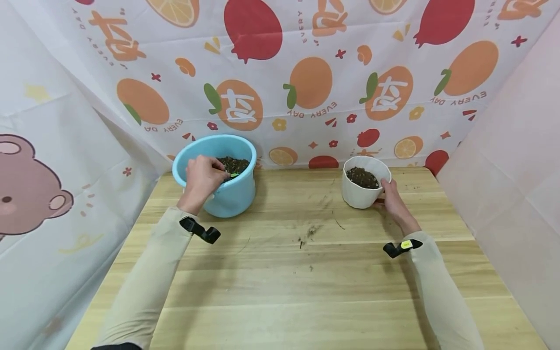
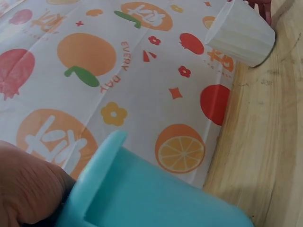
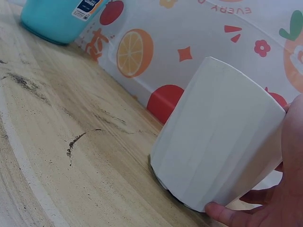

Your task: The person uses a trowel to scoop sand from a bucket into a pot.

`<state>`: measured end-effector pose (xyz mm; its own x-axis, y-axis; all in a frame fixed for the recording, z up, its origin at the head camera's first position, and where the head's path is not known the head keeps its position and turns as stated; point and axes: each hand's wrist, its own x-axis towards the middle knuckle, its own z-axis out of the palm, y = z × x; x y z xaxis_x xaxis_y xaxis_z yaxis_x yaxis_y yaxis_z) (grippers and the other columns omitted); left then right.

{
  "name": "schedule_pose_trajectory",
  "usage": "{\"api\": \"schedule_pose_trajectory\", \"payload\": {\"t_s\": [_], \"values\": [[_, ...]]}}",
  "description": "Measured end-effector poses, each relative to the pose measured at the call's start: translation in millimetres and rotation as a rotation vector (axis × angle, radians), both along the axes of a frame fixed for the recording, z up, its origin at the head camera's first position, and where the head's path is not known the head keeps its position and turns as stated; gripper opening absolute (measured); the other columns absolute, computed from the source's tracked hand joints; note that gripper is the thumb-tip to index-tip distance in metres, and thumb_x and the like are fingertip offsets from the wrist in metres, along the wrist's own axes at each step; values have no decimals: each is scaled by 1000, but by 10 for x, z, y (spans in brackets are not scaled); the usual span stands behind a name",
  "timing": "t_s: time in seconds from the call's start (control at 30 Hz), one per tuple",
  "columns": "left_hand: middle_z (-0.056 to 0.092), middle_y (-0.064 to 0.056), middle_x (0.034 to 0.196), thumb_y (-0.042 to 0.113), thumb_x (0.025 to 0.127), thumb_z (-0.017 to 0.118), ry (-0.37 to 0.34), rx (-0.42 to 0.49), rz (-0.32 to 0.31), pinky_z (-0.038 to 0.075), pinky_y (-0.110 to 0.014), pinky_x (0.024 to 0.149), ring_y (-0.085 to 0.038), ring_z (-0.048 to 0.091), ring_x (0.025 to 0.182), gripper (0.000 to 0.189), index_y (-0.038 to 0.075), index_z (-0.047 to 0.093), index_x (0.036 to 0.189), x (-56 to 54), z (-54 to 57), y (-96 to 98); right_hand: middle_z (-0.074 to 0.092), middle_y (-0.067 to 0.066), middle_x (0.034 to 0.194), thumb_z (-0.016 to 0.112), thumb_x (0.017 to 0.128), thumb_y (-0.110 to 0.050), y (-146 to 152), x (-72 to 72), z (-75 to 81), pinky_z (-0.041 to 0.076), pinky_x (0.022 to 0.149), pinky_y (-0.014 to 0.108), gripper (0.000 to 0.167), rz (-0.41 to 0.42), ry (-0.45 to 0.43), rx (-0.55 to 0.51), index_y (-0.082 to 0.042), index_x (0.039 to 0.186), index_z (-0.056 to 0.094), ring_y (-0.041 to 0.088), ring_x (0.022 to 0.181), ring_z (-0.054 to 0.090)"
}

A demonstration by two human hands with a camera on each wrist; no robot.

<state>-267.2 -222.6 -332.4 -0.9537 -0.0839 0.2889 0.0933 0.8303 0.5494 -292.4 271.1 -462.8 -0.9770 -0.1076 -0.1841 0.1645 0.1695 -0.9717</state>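
At your 11 o'clock, your left hand (image 1: 203, 177) dips inside a round, smooth light-blue plastic bucket (image 1: 232, 200), its fingers bent over crumbly dark soil (image 1: 238, 164). A thin green sliver (image 1: 234, 175) shows at the fingertips; whether you pinch it cannot be told. At your 1 o'clock, your right hand (image 1: 393, 199) grips a white, faceted flowerpot (image 1: 358, 195), thumb near the rim, a finger at the base; its soil (image 1: 362, 178) is speckled and loose. Both vessels stand at the far side of a wood-grain tabletop (image 1: 262, 272), with a dark smear (image 1: 311, 231) between them, before a creased, fruit-print cloth (image 1: 271, 131). The left-wrist view hides your fingertips and crops the bucket at 6 o'clock; the right-wrist view cuts off its label (image 3: 86, 8) at 11 o'clock.
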Motion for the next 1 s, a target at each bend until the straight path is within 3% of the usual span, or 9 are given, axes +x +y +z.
{"api": "schedule_pose_trajectory", "payload": {"t_s": [0.2, 0.4, 0.73, 1.0], "values": [[77, -21, 89, 13, 87, 77, -26, 3, 34, 50, -51, 89, -36, 70, 84, 13, -1, 78, 89, -2, -20, 42, -2, 27, 165, 8, 107, -49, -13, 1, -16, 34, 117, 65, 69, 4, -4, -9, -13, 159, -18, 53, 137, 36], [76, -22, 88, 10, 88, 74, -28, 22, 32, 44, -58, 100, -38, 68, 87, 13, -2, 78, 87, -42, -20, 79, -1, 26, 164, 8, 107, -51, -7, 30, -4, 36, 116, 64, 69, -1, 14, 6, -12, 160, -15, 51, 138, 36], [75, -24, 84, 6, 87, 72, 7, 13, 32, 42, -61, 105, -39, 67, 88, 12, -4, 76, 83, -118, -22, 123, 2, 26, 165, 9, 107, -52, -7, 47, -6, 38, 115, 63, 70, -14, 20, 22, -11, 160, -13, 48, 137, 37], [71, -20, 68, 1, 86, 64, 52, 17, 27, 48, -56, 93, -35, 66, 71, 18, -4, 73, 71, -137, -56, 142, 4, 27, 164, 10, 107, -50, -10, 26, -15, 41, 114, 61, 70, -15, 29, 23, -10, 160, -11, 47, 136, 39]]}}
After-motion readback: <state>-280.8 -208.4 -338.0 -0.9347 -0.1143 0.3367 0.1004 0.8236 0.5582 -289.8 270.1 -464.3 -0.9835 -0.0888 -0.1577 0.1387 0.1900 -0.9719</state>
